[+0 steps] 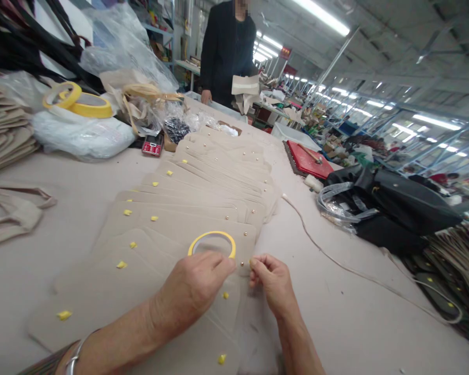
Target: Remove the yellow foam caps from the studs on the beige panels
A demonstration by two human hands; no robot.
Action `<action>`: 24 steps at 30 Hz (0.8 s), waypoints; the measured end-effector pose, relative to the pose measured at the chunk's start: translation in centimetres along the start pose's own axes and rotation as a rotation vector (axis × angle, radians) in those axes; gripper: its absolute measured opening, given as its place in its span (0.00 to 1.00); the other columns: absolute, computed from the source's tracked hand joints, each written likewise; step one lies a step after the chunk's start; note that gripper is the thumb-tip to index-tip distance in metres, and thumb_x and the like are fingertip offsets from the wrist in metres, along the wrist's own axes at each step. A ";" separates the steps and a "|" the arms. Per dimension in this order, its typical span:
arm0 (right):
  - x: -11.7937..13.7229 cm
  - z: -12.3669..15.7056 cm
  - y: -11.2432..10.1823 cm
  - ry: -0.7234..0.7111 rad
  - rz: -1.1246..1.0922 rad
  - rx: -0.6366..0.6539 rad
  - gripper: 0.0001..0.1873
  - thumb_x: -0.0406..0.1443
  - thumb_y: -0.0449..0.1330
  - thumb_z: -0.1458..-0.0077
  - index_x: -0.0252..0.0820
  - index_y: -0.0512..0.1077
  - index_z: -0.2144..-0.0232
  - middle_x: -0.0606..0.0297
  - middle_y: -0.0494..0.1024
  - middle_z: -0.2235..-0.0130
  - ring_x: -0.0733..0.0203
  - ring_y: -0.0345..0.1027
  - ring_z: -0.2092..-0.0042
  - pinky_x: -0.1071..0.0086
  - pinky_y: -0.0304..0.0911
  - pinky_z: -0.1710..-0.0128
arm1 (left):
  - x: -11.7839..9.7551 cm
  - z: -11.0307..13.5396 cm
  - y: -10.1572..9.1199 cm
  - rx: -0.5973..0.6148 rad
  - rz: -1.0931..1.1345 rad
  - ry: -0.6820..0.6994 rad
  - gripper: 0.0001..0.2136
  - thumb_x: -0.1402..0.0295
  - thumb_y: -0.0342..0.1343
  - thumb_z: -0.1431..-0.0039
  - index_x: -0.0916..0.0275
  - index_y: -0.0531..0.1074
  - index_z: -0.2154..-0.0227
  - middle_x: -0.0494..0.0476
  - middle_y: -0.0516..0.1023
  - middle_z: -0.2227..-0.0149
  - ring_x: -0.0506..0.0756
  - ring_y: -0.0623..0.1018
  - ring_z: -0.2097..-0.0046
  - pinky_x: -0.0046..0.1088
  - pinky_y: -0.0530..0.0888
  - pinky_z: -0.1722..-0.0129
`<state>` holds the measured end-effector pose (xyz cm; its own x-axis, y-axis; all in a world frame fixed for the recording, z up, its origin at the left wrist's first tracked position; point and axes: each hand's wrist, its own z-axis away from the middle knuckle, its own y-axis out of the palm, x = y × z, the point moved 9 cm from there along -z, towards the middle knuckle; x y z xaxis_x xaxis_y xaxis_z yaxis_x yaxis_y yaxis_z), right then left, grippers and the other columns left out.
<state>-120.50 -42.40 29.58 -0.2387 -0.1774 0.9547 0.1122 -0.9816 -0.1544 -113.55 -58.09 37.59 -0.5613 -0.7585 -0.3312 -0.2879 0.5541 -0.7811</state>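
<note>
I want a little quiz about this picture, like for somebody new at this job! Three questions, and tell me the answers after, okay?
1. Which hand holds the yellow tape roll?
2. True or false: a bracelet is on the left arm.
3. What color are the little bits on the beige pieces?
a) blue
b) yellow
c) green

Key:
1. The left hand.
2. True.
3. b) yellow.

no readable lettering, red overhead sign (285, 52) too small to read, small red device (152, 146) with blurred markings
</note>
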 end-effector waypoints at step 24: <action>1.2 -0.4 -0.1 -0.254 0.734 -0.021 0.10 0.42 0.60 0.45 0.42 0.72 0.64 0.72 0.72 0.80 0.62 0.65 0.77 0.71 0.58 0.73 | 1.9 1.0 5.0 0.341 -0.158 -0.050 0.03 0.75 0.52 0.38 0.62 0.66 0.68 0.57 0.72 0.66 0.58 0.68 0.66 0.36 0.69 0.67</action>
<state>-121.15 -42.52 30.60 0.1185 -0.7637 0.6346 0.1372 -0.6204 -0.7722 -115.31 -57.05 32.53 -0.4893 -0.8460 -0.2117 -0.0883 0.2896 -0.9531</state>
